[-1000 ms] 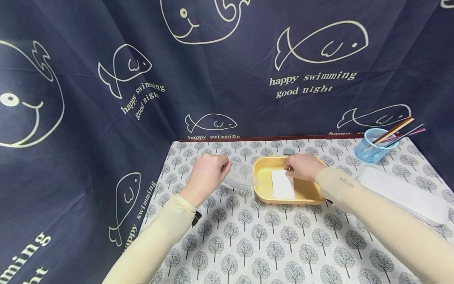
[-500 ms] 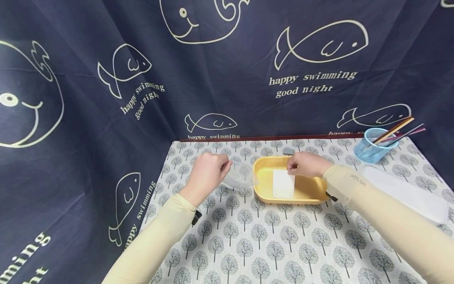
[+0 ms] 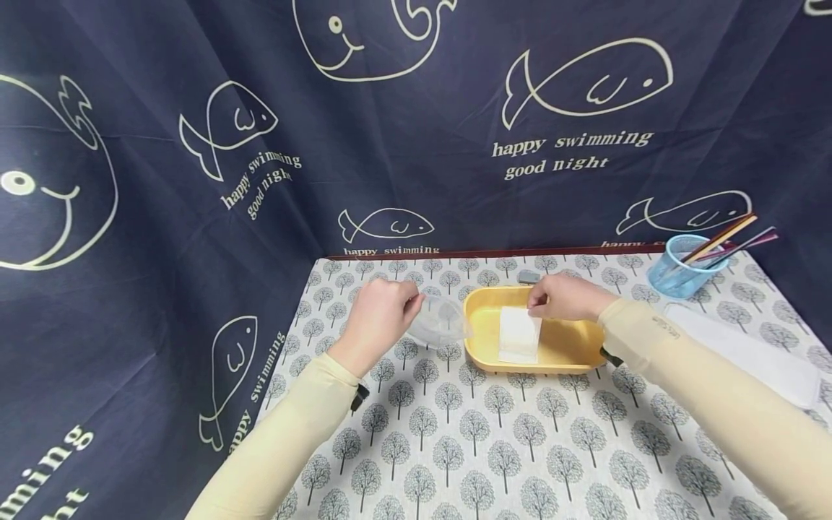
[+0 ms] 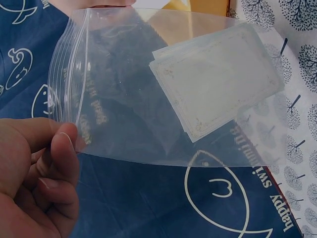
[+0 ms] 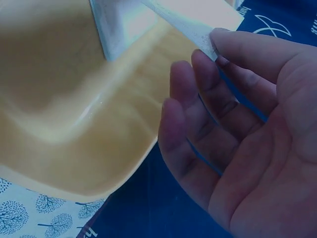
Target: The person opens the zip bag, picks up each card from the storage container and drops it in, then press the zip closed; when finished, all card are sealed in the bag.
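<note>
My left hand [image 3: 377, 318] pinches the edge of a clear zip-lock bag [image 4: 119, 99] near its zip strip. Several pale cards with a faint printed border [image 4: 213, 82] lie inside the bag. Over the yellow tray [image 3: 572, 350], my right hand [image 3: 565, 297] pinches a white card [image 3: 520, 325] between thumb and index finger at its upper right corner. In the right wrist view this card [image 5: 185, 29] is tilted up, and more white card [image 5: 119, 29] lies beneath it in the tray. The other right fingers are loosely bent beside the tray wall.
A small grey block [image 3: 529, 277] lies behind the tray. To the right stand a blue cup [image 3: 679, 278] with several sticks and a long white case [image 3: 741, 354], partly covered by the right arm. A dark fish-print curtain [image 3: 416, 130] hangs behind the tree-print tablecloth [image 3: 455, 448].
My right hand has shifted slightly right and away from me, and the pinched card has tilted up off the tray. The left hand and bag have stayed in place.
</note>
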The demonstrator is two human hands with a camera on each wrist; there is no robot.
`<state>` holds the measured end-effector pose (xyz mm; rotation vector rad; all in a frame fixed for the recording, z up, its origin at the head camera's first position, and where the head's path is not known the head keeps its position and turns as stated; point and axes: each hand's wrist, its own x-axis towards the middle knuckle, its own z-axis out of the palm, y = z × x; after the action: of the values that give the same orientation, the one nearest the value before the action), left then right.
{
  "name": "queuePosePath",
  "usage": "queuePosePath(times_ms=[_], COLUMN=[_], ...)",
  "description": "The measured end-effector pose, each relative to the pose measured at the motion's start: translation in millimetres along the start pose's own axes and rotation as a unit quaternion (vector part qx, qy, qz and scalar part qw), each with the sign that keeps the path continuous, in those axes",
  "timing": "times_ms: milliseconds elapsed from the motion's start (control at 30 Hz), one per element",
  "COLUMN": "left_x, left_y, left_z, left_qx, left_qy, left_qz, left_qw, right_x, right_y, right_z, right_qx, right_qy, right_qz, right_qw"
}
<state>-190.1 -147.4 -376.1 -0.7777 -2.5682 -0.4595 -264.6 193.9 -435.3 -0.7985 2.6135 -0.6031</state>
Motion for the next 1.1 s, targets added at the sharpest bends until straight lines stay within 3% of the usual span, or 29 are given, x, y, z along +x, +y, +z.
queuePosePath(times_ms=[200,367,733,900,1100], left_x=[0.6,0.7,2.1,2.3,1.9], left_y=[-1.4,-3.4,-5.3,-7.4,-9.2], left_z=[0.0,0.9,1.1,1.8,1.7], left_qx=[0.004,0.01,0.006,0.008,0.01], left_qy=[-0.001,0.002,0.004,0.006,0.006], left_qz=[-0.003,-0.003,-0.005,-0.005,-0.007], left_qw=[1.0,0.9999,1.0,0.9999,0.9999], right_x=[-3.2,-7.0,-18.0,-23.7,-27.8], right_y=[-3,-13,-53,-72,-93], right_z=[-6,-11,-31,-40,-41], right_qx=[0.005,-0.009,-0.009,0.002,0.026], right_qy=[0.036,0.116,0.288,0.329,0.349], right_qz=[0.0,-0.03,-0.083,-0.129,-0.187], right_qw=[0.9993,0.9927,0.954,0.9356,0.9178])
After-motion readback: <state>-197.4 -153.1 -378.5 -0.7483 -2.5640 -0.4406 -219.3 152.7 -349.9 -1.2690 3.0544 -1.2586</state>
